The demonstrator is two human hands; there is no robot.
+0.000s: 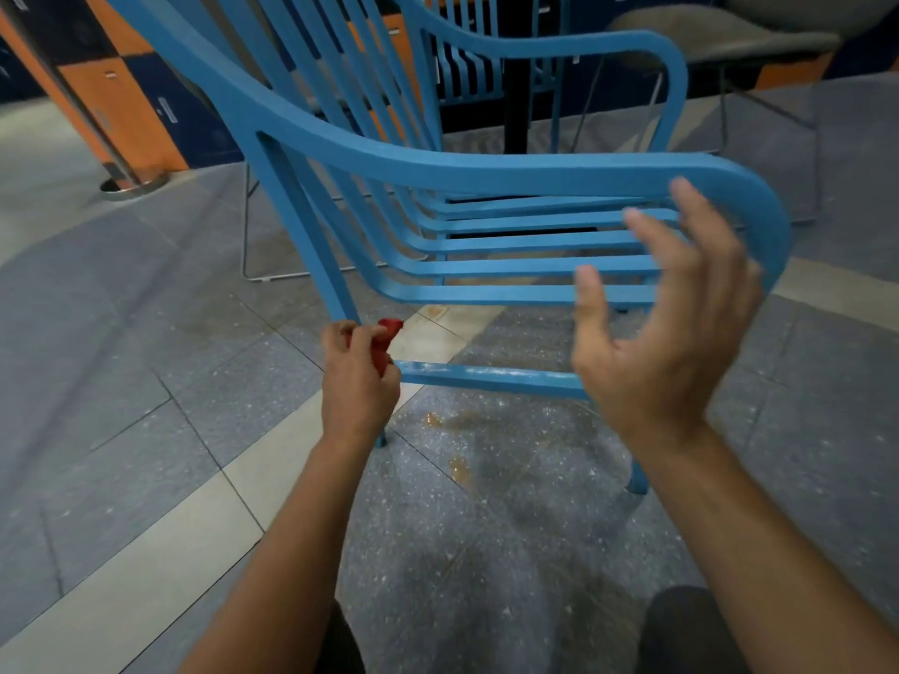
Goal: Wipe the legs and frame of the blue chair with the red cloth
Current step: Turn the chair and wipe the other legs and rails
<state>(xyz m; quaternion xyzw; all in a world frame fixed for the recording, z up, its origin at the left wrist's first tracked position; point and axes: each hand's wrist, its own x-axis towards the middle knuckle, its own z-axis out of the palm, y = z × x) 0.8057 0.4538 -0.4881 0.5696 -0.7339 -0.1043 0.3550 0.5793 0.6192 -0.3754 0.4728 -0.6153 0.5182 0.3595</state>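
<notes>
The blue chair (438,172) fills the middle of the view, seen from its side, with its slatted seat and curved armrest facing me. My left hand (357,377) grips the red cloth (384,340), bunched up, against the chair's rear leg where the lower crossbar (486,377) joins it. My right hand (666,328) hovers in front of the seat slats near the front leg, its fingers spread and slightly blurred, holding nothing.
Brownish wet stains (455,445) mark the grey speckled floor under the chair. A second blue chair (467,65) and a grey chair (729,36) on thin metal legs stand behind. Orange and navy lockers (126,90) line the back left.
</notes>
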